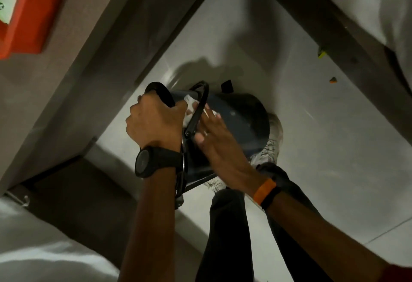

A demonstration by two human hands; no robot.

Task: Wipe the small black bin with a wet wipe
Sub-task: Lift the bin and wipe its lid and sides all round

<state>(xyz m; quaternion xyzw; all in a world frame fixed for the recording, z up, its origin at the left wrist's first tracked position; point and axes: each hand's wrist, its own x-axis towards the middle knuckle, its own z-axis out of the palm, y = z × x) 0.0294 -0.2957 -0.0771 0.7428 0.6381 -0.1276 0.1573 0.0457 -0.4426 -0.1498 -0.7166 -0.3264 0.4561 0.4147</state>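
The small black bin (240,121) is held tilted above the floor at the centre of the head view, its wire handle (198,107) swung across its side. My left hand (156,121), with a black watch on the wrist, grips the bin's rim. My right hand (214,139), with an orange band on the wrist, lies flat on the bin's side and presses a white wet wipe (190,109) against it. Most of the wipe is hidden under the fingers and behind the handle.
A brown table or shelf (73,76) runs along the left, with an orange box and a green-white pack (20,12) on it. Dark furniture (334,32) crosses the upper right. My legs and light shoes (269,148) stand on the pale floor below the bin.
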